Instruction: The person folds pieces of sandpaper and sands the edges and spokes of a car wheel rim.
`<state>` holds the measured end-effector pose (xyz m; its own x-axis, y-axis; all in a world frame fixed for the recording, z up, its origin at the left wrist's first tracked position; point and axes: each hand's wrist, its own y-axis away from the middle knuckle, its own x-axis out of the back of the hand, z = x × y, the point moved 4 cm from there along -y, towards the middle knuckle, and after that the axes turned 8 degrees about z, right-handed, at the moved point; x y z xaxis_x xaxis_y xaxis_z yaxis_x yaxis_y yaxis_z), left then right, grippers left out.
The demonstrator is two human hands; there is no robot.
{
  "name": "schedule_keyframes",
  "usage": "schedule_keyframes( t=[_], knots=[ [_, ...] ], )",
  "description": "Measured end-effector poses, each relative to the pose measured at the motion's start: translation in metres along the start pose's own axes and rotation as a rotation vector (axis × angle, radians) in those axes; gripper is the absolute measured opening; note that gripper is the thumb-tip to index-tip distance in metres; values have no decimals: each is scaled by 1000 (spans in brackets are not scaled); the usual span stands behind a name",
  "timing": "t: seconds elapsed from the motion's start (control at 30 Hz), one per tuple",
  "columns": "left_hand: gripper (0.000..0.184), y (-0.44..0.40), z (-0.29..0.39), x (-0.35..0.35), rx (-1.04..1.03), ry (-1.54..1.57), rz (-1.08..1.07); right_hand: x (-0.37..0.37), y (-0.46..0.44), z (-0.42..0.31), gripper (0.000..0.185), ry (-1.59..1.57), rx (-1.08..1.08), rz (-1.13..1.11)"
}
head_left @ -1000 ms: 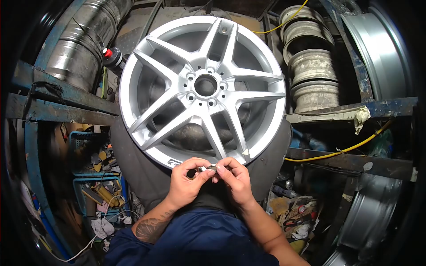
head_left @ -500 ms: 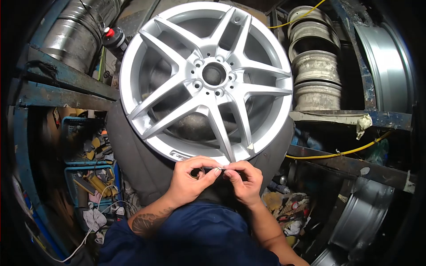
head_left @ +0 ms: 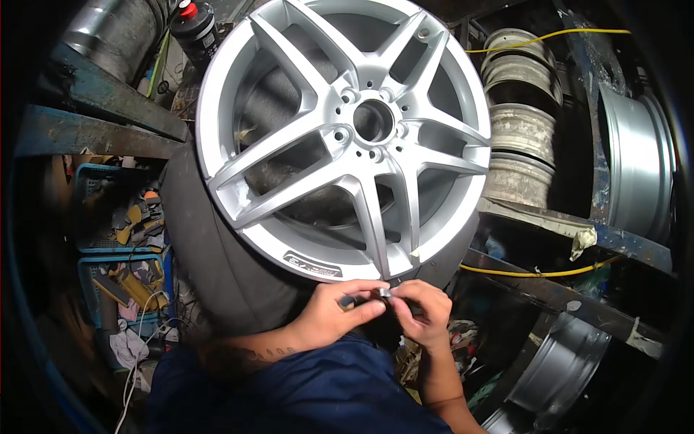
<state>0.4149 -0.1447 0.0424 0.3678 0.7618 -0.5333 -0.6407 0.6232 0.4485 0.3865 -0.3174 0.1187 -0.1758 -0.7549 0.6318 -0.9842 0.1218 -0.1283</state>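
Note:
A silver alloy wheel rim [head_left: 249, 160] lies face up on a dark padded support [head_left: 210, 260]. On its near lip sits a black-and-white label [head_left: 312, 265], and a small pale scrap [head_left: 415, 253] is stuck close by. Just off the near edge, my left hand [head_left: 332, 312] and my right hand [head_left: 425, 311] meet, fingertips pinched. Between them is a small, thin, dark greyish piece [head_left: 384, 292], gripped from both sides; its kind is too small to make out.
Blue baskets [head_left: 81, 210] with sanding scraps stand at left, beside a metal frame [head_left: 108, 134]. A black bottle with a red cap [head_left: 194, 36] is at upper left. Stacked rims [head_left: 517, 134] fill the right rack, and a yellow hose [head_left: 520, 271] crosses below them.
The view has shifted, so the rim appears turned and farther right. Both hands stay pinched together, and the small piece between them now shows more plainly.

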Motion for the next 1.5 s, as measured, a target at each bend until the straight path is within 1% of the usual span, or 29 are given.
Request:
schedule_keyframes(
  t=[0.03, 0.07, 0.1, 0.13, 0.17, 0.23, 0.3, 0.37, 0.43, 0.53, 0.63, 0.7, 0.73, 0.8, 0.9, 0.97, 1.03, 1.13, 1.23, 1.27, 1.37, 1.4, 1.43, 1.5],
  knots=[
    [43, -1, -14, -2, -1, -6, -63, 3, 0, 0, 15, 39, -34, 2],
    [47, 3, -18, -7, 71, -35, -151, 2, 2, 6, 15, 90, -134, 29],
    [51, 3, -20, -10, 134, -68, -237, 0, -1, 7, 15, 155, -111, 13],
    [57, 0, -25, -10, 148, -298, -393, -4, -7, 7, 15, 219, -88, -6],
    [58, -2, -23, -11, 138, -445, -517, -11, -13, 7, 15, 279, -62, -24],
    [53, -8, -30, -12, 130, -599, -600, -22, -16, 7, 18, 368, 63, -39],
    [52, -15, -22, -5, 137, -667, -554, -31, -16, 9, 18, 444, 57, -89],
    [49, -19, -21, 0, 143, -724, -504, -35, -15, 7, 19, 525, 98, -119],
    [46, -23, -26, 7, 102, -737, -445, -40, -17, 5, 19, 579, 132, -123],
    [42, -24, -41, 11, -60, -738, -319, -43, -21, 0, 18, 617, 147, -117],
    [39, -22, -37, 12, -94, -776, -306, -46, -24, 0, 18, 636, 133, -126],
    [38, -19, -29, 11, -47, -829, -349, -46, -26, 3, 18, 646, 123, -122],
    [38, -19, -26, 12, -25, -859, -370, -45, -26, 2, 18, 653, 92, -146],
    [37, -20, -26, 15, -54, -864, -357, -43, -27, -2, 19, 663, 28, -197],
    [37, -17, -30, 15, -93, -858, -338, -51, -30, 4, 21, 639, 74, -130],
    [37, -19, -29, 16, -110, -863, -331, -50, -30, 4, 20, 647, 59, -151],
    [37, -18, -29, 16, -99, -874, -332, -48, -31, -2, 21, 656, 20, -192],
    [36, -19, -32, 14, -19, -892, -376, -53, -26, 7, 21, 677, 44, -128],
    [37, -19, -28, 15, -74, -878, -359, -48, -25, 1, 21, 659, -20, -140],
    [38, -18, -31, 16, -99, -869, -337, -49, -26, 3, 19, 636, 16, -113],
    [38, -18, -30, 15, -84, -860, -349, -38, -24, 0, 17, 456, -6, 26],
    [37, -18, -31, 14, -79, -870, -361, -30, -21, 0, 16, 367, -78, 71],
    [37, -16, -35, 13, -91, -864, -346, -25, -17, -2, 18, 333, -86, 70],
    [37, -17, -38, 14, -128, -861, -315, -25, -21, -12, 18, 346, -135, -1]
  ],
)
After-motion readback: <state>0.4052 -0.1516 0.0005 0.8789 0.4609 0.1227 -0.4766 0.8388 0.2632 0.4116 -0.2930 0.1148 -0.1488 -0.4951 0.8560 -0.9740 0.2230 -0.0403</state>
